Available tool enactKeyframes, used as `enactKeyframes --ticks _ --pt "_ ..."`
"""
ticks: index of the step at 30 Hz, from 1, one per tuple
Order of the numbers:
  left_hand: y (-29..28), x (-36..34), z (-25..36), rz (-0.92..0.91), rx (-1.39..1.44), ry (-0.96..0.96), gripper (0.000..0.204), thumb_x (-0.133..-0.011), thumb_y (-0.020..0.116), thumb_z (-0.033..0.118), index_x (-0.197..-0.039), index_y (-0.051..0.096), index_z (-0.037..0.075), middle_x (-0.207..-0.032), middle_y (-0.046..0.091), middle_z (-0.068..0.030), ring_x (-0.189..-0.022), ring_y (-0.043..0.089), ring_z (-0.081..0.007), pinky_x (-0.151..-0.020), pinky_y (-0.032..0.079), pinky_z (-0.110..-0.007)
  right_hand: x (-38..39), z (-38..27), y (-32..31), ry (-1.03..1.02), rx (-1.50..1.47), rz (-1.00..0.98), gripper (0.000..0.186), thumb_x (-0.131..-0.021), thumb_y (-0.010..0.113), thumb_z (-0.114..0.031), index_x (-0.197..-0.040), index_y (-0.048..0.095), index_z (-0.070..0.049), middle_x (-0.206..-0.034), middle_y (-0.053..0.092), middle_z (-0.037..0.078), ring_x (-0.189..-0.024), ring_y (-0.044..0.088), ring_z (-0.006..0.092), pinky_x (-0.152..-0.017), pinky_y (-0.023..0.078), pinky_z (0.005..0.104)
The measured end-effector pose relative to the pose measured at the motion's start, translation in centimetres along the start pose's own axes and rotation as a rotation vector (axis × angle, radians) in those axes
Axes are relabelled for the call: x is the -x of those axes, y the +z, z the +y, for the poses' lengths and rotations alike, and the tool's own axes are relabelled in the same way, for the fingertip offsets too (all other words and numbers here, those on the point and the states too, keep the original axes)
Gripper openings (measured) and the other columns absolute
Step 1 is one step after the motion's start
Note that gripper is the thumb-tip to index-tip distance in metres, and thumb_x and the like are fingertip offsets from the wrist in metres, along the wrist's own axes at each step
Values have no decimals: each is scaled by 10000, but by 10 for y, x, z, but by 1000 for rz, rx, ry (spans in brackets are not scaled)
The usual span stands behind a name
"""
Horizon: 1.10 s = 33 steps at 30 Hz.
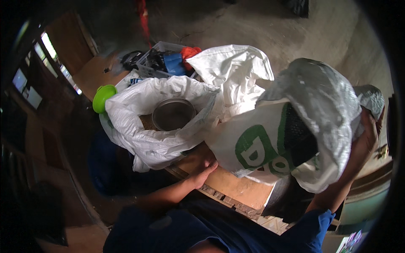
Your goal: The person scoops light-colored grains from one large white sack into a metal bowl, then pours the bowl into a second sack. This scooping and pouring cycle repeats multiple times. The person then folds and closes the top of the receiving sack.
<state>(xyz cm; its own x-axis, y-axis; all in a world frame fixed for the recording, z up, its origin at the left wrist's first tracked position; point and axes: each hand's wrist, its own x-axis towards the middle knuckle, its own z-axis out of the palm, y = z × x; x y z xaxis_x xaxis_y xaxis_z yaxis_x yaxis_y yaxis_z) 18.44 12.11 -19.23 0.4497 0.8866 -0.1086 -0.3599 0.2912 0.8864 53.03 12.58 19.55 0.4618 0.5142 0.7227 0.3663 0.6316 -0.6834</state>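
White sack [291, 139] is being tilted by the gripping right hand [367, 139] toward the open sack [147, 122]; left hand [202, 166] is cupping its underside, nothing pouring yet.

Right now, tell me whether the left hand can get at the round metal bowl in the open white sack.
Probably yes: the left hand rests just below the open white sack, and the round metal bowl lies uncovered.

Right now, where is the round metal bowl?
In the head view, left of centre, the metal bowl sits inside the open white sack, on brown grain-like contents. The green funnel lies just left of the sack.
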Motion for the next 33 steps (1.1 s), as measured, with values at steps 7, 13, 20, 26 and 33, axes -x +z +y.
enactKeyframes --ticks 7,13,20,26,33 --pt "13 -18 -1 -50 243 -261 734 -1015 614 521 -1594 309 188 -1513 439 10 -1320 452 -117 -1073 389 -334 -27 -9 -23 -56 113 55 488 -883 629 -104 -1346 600 52 -1217 662 134 -1107 632 237 -1020 453 347" --pt "37 -20 35 -219 275 -126 829 -1020 587 560 -1656 195 200 -1558 415 -20 -1333 465 -157 -1074 406 -350 -46 -24 -32 -50 148 70 468 -904 620 -112 -1345 597 42 -1220 663 134 -1114 633 240 -1025 461 360" --pt "81 -16 109 -164 113 209 753 -1071 538 470 -1638 225 84 -1622 362 -114 -1507 307 -243 -1258 189 -431 -69 -40 -32 -57 133 54 445 -928 610 -122 -1345 594 32 -1223 664 135 -1121 635 243 -1030 470 376" --pt "95 -2 194 -213 -94 275 545 -1103 502 387 -1497 462 13 -1433 568 -118 -1359 466 -183 -1173 337 -353 -96 -52 -20 -71 81 21 425 -948 601 -131 -1344 592 22 -1226 664 135 -1128 637 246 -1035 477 389" --pt "98 0 297 -82 -100 640 358 -1090 540 215 -1373 571 -2 -1265 654 -51 -1172 578 -120 -1055 441 -309 -131 -67 6 -83 -26 -48 402 -972 591 -141 -1344 589 11 -1229 665 135 -1135 638 250 -1040 486 404"
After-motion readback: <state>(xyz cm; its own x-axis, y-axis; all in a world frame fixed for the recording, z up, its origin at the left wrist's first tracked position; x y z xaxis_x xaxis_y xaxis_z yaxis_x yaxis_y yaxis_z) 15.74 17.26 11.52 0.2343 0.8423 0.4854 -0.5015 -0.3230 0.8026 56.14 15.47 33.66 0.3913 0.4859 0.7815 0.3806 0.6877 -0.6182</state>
